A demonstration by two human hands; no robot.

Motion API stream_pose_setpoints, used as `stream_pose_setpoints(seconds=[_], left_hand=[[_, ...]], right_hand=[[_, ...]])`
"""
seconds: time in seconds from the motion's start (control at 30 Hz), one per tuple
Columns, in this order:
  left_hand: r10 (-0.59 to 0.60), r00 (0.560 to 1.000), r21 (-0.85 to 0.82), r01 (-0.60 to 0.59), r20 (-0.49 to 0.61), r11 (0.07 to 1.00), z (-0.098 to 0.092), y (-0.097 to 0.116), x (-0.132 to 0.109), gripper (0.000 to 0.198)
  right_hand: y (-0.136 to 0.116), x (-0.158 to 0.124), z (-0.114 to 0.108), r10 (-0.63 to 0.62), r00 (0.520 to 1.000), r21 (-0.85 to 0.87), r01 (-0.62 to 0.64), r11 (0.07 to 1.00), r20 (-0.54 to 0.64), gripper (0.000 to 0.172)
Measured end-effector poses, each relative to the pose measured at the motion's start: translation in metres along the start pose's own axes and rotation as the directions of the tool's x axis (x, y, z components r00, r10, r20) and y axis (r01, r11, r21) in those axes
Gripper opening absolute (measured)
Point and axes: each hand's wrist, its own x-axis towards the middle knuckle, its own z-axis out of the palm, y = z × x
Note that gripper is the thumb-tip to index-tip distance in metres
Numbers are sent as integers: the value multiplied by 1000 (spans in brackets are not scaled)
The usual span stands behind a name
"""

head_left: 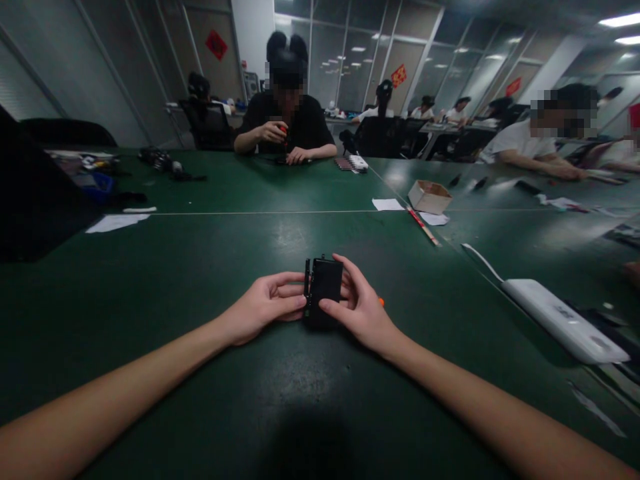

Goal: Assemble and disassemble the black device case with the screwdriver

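Gripping black device (327,283) over green desk (200,393) in right hand (364,310), pinching thin strip (307,273) along its left in left hand (263,305). Facing seated people (313,123), glass partitions (325,63). Cannot identify orange object (381,302), partly hidden behind right hand.

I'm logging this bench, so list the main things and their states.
Black case: held in the right hand
Thin black piece: pinched by the left hand
Cardboard box: upright, open-topped
Power strip: lying down, on or off unclear
White papers: lying on the table
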Motion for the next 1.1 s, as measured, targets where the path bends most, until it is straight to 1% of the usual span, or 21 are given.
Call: stream_pose_setpoints(seconds=[0.17,0.23,0.37,0.47,0.6,0.7,0.8,0.87,0.97,1.03,1.1], left_hand=[[44,999,3,-44,-9,999,2,-1,0,52],[69,997,28,-68,-38,997,4,-2,0,51],[162,981,96,-152,-110,984,10,-3,-2,48],[221,963,108,-206,-155,973,16,-5,-3,48],[275,937,129,-252,-215,959,22,-8,-5,44],[282,941,136,-259,-186,956,23,-8,-6,46],[273,953,82,-264,-133,961,23,-5,-8,49],[214,972,-37,-218,-100,975,22,-4,-8,49],[69,998,-246,-68,-5,967,20,-4,-9,50],[-4,997,-326,29,77,945,18,-4,-8,50],[-33,993,-363,72,112,929,16,-4,-7,48]], right_hand=[[0,-1,0,-17,1000,-65,16,998,-17,83],[0,-1,0,-26,999,-99,24,995,-24,82],[1,-1,0,-61,998,-144,57,988,-24,82],[0,-1,2,-59,998,-111,56,992,-19,82],[-3,-2,4,-11,1000,-69,10,998,-19,82],[-3,0,4,-5,1000,20,5,1000,-19,81],[-2,4,1,-23,997,129,32,991,-70,78],[-3,6,-1,11,996,206,7,979,-87,75],[-4,6,-2,58,995,293,-31,956,-84,73],[-5,5,-3,62,994,301,-32,953,-90,72],[-4,5,-2,53,994,278,-24,960,-96,70]])
